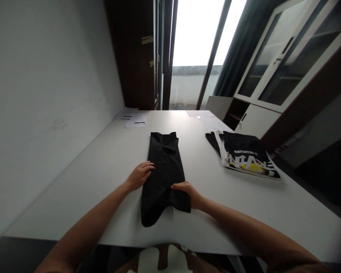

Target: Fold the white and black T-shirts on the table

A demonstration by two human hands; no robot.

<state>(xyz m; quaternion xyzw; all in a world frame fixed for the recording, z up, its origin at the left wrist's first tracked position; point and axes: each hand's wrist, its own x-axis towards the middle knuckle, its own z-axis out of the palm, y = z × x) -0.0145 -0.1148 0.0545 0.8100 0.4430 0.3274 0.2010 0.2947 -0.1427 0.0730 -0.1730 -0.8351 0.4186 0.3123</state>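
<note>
A black garment (pixel 165 168), folded into a long narrow strip, lies lengthwise on the white table in front of me. A short sleeve-like flap is turned over at its far end, and the near end is raised and curls above the table. My left hand (pixel 140 175) rests on its left edge with the fingers stretched out flat. Near the lower right edge, my right hand (pixel 190 194) pinches the cloth, thumb on top and the other fingers hidden underneath.
Several folded garments, black and white with printed lettering, form a pile (pixel 244 148) on the right of the table (pixel 102 167). Paper sheets (pixel 135 120) lie at the far left, more at the far right. A wall (pixel 53 94) borders the left side; a glass-door cabinet (pixel 275 60) stands beyond.
</note>
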